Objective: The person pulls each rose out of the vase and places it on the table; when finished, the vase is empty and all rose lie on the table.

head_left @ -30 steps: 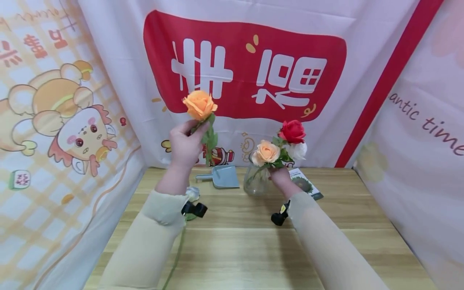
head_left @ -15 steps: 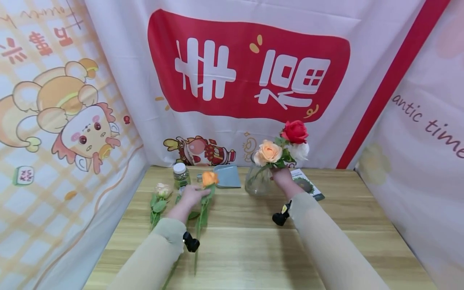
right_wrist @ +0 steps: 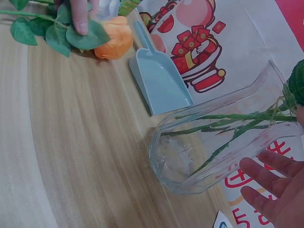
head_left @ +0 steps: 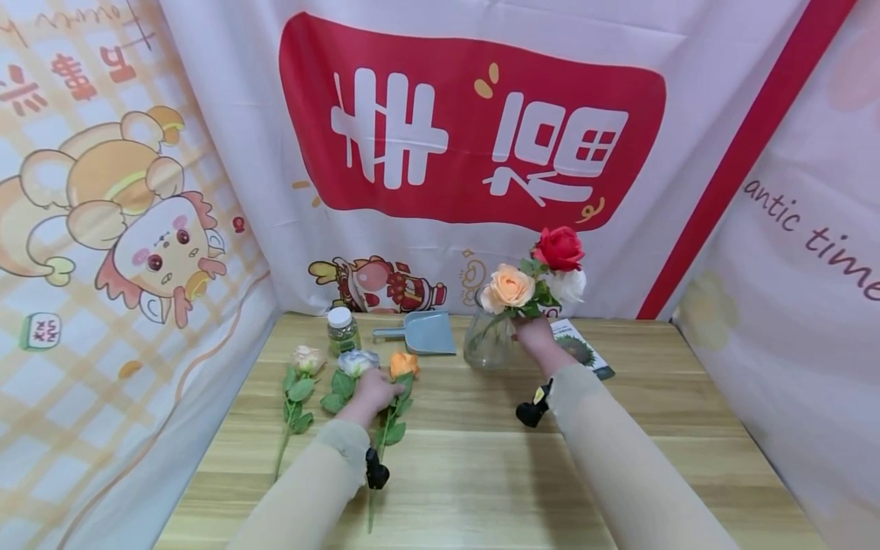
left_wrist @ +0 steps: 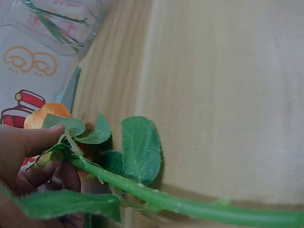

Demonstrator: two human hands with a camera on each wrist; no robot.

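Note:
My left hand (head_left: 376, 389) pinches the stem of an orange rose (head_left: 403, 364) just below its bloom, among green leaves. The stem lies along the wooden table (head_left: 481, 473) towards me. In the left wrist view the thumb presses the stem (left_wrist: 185, 205) from above, with the other fingers curled below. My right hand (head_left: 536, 336) is at the mouth of a clear glass vase (right_wrist: 209, 137), its fingers loosely spread beside the neck; part of the thumb is cut off by the frame. In the vase stand a red rose (head_left: 559, 249), a peach rose (head_left: 510, 286) and a white flower (head_left: 567, 286).
A pale blue flower (head_left: 359, 362) and a cream rose (head_left: 308, 360) lie left of the orange rose. Behind them stand a white-lidded jar (head_left: 342, 331) and a light blue dustpan (head_left: 429, 334). A printed packet (head_left: 580, 347) lies right of the vase. Printed cloth (head_left: 474, 137) hangs behind.
My left hand has come down from in front of the cloth with the orange rose, laying it on the table beside the blue flower. The right hand and vase have hardly moved.

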